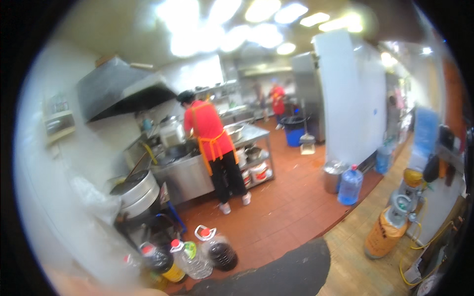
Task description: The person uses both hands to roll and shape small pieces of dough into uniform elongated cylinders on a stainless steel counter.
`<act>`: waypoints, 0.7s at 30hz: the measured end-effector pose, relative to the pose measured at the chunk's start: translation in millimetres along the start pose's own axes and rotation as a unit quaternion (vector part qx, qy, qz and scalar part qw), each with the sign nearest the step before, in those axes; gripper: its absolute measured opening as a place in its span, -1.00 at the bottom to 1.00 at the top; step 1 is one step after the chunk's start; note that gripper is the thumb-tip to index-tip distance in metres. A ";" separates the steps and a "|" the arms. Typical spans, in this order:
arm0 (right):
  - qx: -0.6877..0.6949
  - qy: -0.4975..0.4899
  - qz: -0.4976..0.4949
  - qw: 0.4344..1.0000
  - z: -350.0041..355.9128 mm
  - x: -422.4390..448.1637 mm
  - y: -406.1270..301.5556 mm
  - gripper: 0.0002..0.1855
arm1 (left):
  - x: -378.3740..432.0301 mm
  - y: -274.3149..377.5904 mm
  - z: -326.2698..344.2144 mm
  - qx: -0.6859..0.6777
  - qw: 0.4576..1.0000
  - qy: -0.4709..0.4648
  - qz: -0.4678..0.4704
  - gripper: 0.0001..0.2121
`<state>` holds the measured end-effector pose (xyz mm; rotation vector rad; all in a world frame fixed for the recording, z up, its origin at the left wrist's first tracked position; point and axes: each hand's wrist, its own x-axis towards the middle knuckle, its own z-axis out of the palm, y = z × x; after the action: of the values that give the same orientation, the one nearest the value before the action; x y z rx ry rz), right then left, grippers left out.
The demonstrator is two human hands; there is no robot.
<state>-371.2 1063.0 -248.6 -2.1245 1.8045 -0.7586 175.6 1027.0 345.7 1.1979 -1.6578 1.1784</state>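
Note:
At the lower left rim shows a blurred skin-toned patch, perhaps part of my left hand [79,282]; its fingers cannot be made out. My right hand is out of view. Near that patch stand several large plastic bottles: one with dark liquid and a yellow label [162,262], a clear one [192,259] with a red cap, and a handled jug [220,251] of dark liquid. Farther off, a person in a red shirt and orange apron [209,129] bends over a steel cooking counter [189,181]. Stacked steamer trays [139,196] stand on the left.
A dark mat [274,272] lies on the floor before me. On the right are an orange-wrapped gas cylinder [383,235] with yellow hoses, a blue water bottle [350,187] and a metal bin [333,175]. Farther back are a blue bin [294,136], a dustpan [307,146] and people.

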 end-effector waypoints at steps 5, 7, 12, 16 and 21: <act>0.110 -0.148 0.095 0.978 23.8 81.1 -17.3 -0.20 | -1.5 -35.0 21.3 0.028 0.999 -0.002 -0.017 -0.46; 0.120 -0.182 0.120 0.969 39.6 131.3 -38.7 -0.22 | -16.5 -46.7 41.7 0.037 0.999 -0.001 -0.029 -0.47; 0.151 -0.254 0.158 0.942 57.3 214.3 -96.1 -0.26 | -21.7 -78.4 77.5 0.055 0.997 -0.023 -0.045 -0.50; 0.168 -0.299 0.204 0.917 69.8 254.4 -105.5 -0.29 | -14.0 -92.6 118.8 0.061 0.996 -0.037 -0.054 -0.52; 0.160 -0.344 0.285 0.881 117.7 297.8 -62.7 -0.32 | 0.5 -108.7 198.9 0.089 0.992 -0.064 -0.056 -0.55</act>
<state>-226.8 770.4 -248.2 -1.2864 1.6058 -0.1012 267.7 822.1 316.0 1.4865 -1.5806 1.2195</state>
